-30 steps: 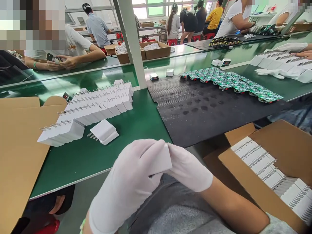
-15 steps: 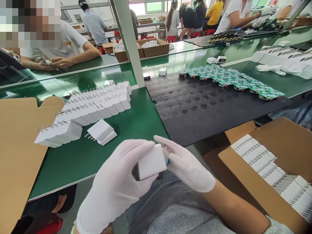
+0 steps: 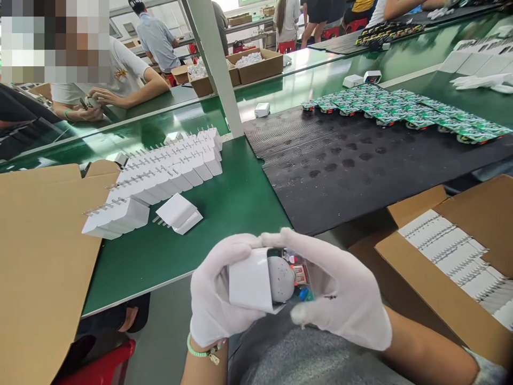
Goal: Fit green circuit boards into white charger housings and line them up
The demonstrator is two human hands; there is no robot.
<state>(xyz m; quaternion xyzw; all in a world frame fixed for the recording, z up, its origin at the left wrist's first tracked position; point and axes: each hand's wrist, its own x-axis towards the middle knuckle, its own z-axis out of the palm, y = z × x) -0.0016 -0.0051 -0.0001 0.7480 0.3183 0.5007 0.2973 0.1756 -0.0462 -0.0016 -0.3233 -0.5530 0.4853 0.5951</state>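
My left hand (image 3: 224, 289), in a white glove, is wrapped round a white plastic charger housing (image 3: 249, 280). Its open end faces right. Out of that end sticks a circuit board (image 3: 300, 274) with a red-edged USB port, a blue part and a round grey piece (image 3: 281, 279), partly inside the housing. My gloved right hand (image 3: 340, 289) closes round the board's outer end, thumb below and fingers above; its palm side hides part of the board. One charger housing (image 3: 179, 213) with metal pins lies alone on the green table (image 3: 240, 192), beyond my left hand.
Rows of pinned white housings (image 3: 168, 174) stand at left beside a cardboard flap (image 3: 40, 256). Green circuit boards (image 3: 401, 109) lie on a black mat (image 3: 320, 176). At right, an open carton (image 3: 425, 283) holds more housings. A co-worker (image 3: 120, 75) sits across the table.
My hands have turned the housing so its open end and the board show more. My right hand has spread round the board's end. The camera view has shifted slightly.
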